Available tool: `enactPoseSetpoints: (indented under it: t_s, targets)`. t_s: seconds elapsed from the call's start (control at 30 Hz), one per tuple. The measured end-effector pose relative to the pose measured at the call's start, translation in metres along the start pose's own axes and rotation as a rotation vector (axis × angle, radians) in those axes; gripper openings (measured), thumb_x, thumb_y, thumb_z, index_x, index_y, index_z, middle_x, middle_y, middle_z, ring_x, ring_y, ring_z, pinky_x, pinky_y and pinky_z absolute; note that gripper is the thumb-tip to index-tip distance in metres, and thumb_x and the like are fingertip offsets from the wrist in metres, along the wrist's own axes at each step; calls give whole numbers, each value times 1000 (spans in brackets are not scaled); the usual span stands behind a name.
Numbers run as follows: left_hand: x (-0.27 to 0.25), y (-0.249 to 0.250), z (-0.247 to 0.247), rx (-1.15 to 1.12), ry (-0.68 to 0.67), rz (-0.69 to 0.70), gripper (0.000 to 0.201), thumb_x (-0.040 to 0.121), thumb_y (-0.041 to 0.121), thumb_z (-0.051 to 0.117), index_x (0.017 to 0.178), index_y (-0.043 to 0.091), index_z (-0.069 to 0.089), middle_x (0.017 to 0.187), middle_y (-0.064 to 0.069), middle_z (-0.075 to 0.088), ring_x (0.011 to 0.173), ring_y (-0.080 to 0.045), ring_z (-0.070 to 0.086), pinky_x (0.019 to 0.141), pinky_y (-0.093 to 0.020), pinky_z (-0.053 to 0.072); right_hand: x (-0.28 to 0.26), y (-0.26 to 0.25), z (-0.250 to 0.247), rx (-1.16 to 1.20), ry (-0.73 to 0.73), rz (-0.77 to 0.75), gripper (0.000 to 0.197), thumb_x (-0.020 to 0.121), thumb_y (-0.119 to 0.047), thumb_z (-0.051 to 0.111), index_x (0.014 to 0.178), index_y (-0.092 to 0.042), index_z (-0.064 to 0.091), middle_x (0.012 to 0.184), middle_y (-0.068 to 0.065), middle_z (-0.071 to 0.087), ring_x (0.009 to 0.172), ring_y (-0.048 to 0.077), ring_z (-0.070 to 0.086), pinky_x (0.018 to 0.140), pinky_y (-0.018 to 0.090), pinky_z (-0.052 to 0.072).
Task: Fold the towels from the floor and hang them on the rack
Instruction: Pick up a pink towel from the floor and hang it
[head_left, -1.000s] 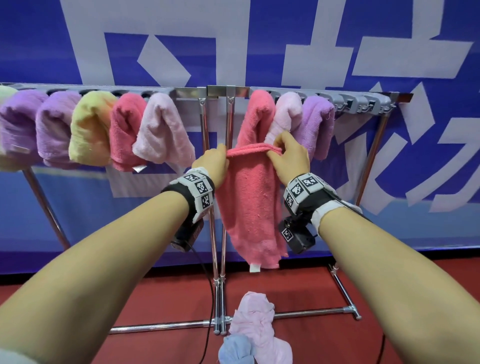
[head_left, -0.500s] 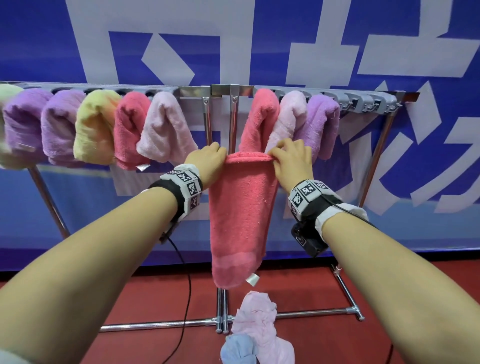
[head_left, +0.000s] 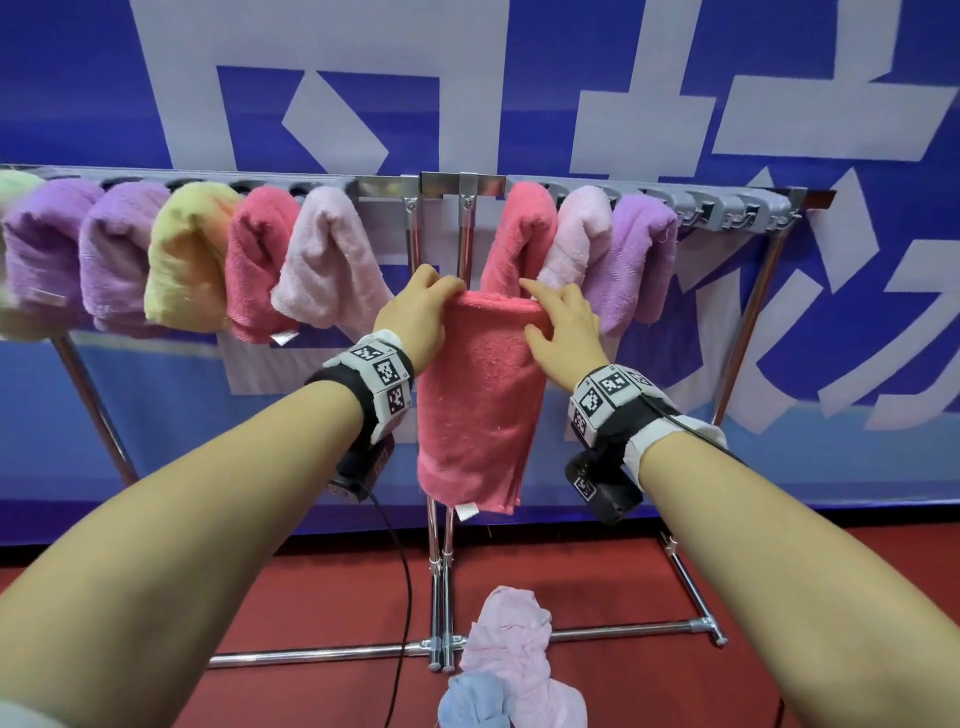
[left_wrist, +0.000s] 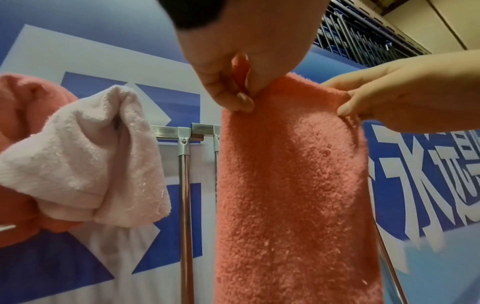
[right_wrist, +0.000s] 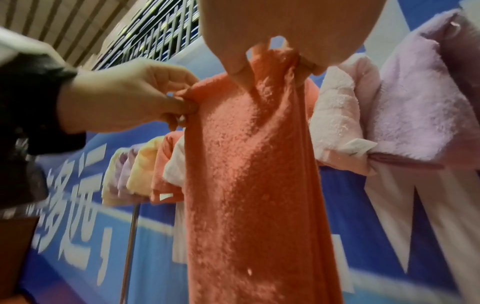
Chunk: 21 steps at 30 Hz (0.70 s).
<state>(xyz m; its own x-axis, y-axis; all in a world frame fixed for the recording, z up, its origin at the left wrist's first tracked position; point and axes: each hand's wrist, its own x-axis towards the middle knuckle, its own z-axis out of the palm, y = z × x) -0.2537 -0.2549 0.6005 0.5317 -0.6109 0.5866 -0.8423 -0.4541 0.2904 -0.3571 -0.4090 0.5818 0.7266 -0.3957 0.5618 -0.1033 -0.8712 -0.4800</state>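
A folded coral-pink towel hangs down in front of the rack's centre posts, held by its top fold. My left hand pinches the top left corner. My right hand pinches the top right corner between thumb and fingers. The metal rack runs across behind, with several folded towels hung on it: purple, yellow, coral and pale pink ones on the left, and a coral towel, a pale pink and a purple one on the right.
On the red floor by the rack's foot lie a crumpled pale pink towel and a light blue towel. Grey clips sit bare at the rack's right end. A black cable hangs from my left wrist. A blue banner stands behind.
The coral towel was folded shorter and neater, its lower end now hanging higher. Both hands rose slightly with the top fold, closer to the rack.
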Motion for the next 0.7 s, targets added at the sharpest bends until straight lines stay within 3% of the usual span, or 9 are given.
enactPoseSetpoints:
  t_s: [0.13, 0.3, 0.4, 0.57, 0.7]
  targets:
    - [0, 0, -1, 39, -24, -16, 31, 88, -2, 38, 113, 7, 53, 111, -16, 43, 90, -33, 53, 75, -44, 48, 2, -3, 1, 7, -41, 24, 43, 89, -8, 46, 126, -28, 54, 115, 8, 45, 112, 28, 37, 96, 28, 22]
    - [0, -5, 0, 56, 5, -93, 29, 88, -2, 39, 113, 8, 51, 114, -14, 43, 91, -34, 53, 75, -45, 47, -1, -12, 7, -3, 33, -139, 47, 78, 8, 43, 104, -24, 66, 95, -1, 37, 99, 27, 37, 81, 24, 17]
    - [0, -5, 0, 18, 13, -54, 26, 86, -3, 40, 109, 4, 52, 110, -17, 44, 90, -35, 53, 79, -48, 46, -3, -21, 9, -79, 31, -217, 54, 74, 9, 42, 105, -27, 66, 101, 5, 43, 95, 25, 37, 76, 26, 17]
    - [0, -6, -5, -5, 38, -22, 26, 84, -5, 41, 106, 1, 54, 110, -18, 45, 91, -34, 53, 81, -46, 46, 2, -24, 8, -85, -18, -154, 60, 79, 7, 41, 129, -25, 49, 113, 8, 45, 103, 28, 37, 81, 27, 18]
    - [-1, -7, -7, 71, 33, -51, 27, 86, -3, 41, 110, 6, 53, 113, -15, 44, 90, -32, 53, 74, -41, 46, -2, -21, 10, -157, 33, -241, 54, 80, 7, 43, 112, -31, 65, 103, 8, 45, 95, 29, 38, 74, 23, 11]
